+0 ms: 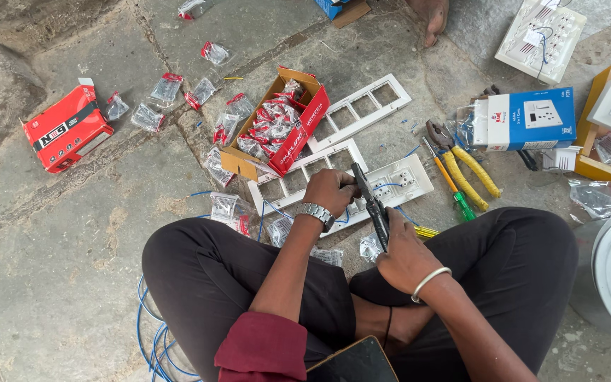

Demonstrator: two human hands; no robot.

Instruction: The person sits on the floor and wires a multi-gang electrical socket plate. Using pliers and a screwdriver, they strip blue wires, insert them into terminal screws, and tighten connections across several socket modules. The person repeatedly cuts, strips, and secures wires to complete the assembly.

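Two hands: right fingers grip black tool, left pinches white plate; pliers nearby.

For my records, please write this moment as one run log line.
left hand: on white switch frame | right hand: holds black tool | nearby: yellow-handled pliers, open red box

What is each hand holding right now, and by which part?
The right hand grips a black tool by its handle end. The left hand rests on the white switch plate.
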